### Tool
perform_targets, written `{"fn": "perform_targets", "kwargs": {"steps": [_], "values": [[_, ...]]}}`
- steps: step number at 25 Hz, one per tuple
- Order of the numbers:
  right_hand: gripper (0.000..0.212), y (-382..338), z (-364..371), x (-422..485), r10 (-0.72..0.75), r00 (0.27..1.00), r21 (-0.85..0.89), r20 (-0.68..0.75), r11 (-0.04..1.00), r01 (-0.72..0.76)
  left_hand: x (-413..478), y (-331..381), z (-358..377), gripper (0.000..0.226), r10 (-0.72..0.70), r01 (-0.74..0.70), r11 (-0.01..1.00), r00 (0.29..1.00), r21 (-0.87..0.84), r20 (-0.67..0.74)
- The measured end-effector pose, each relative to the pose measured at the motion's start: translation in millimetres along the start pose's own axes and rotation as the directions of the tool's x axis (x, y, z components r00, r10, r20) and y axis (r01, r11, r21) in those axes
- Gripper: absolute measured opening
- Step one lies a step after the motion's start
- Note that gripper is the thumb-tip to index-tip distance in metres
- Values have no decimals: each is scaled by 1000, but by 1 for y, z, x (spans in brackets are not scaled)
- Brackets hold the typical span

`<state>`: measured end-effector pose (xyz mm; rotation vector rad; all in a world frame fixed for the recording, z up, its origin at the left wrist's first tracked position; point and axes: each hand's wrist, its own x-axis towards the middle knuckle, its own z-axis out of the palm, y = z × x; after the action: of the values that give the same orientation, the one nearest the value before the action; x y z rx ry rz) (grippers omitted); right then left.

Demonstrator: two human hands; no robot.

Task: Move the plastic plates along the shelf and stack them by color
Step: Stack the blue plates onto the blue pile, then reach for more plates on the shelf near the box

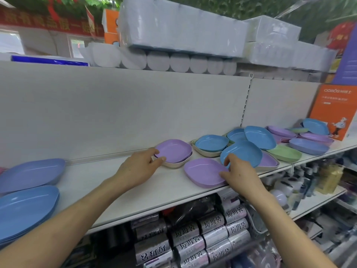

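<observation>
Left hand (pixel 143 165): grip pinches purple stack (pixel 173 152) rim, on shelf (pixel 116 182). Right hand (pixel 238 172): grip curled on tilted blue plate (pixel 241 153). Risk: 1 loose purple plate (pixel 202 172) lies at shelf front edge; right wrist nudge could knock it off.

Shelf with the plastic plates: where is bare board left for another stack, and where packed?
Bare white shelf board lies between the lavender-blue plate stack at left and the purple plate that the left hand grips. Crowded from there right to the orange box.
</observation>
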<state>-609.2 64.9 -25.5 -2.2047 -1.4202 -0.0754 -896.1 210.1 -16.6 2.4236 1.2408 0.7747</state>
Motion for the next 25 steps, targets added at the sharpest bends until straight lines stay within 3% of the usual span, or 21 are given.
{"fn": "perform_targets", "kwargs": {"steps": [6, 14, 20, 25], "values": [[18, 9, -6, 5, -65, 994, 165, 87, 985, 50, 5, -1, 5, 41, -74, 72, 997, 995, -42, -72], [23, 25, -27, -11, -152, 988, 333, 7, 932, 142, 10, 26, 23, 40, -28, 23, 998, 996, -56, -85], [50, 60, -53, -17, -22, 989, 521, -145, 848, 95, 20, 69, 51, 30, 97, -105, 991, 991, -83, -92], [46, 96, -83, -28, 187, 946, 577, -265, 817, 0, 34, 106, 83, 34, 179, -182, 979, 983, -92, -33]]}}
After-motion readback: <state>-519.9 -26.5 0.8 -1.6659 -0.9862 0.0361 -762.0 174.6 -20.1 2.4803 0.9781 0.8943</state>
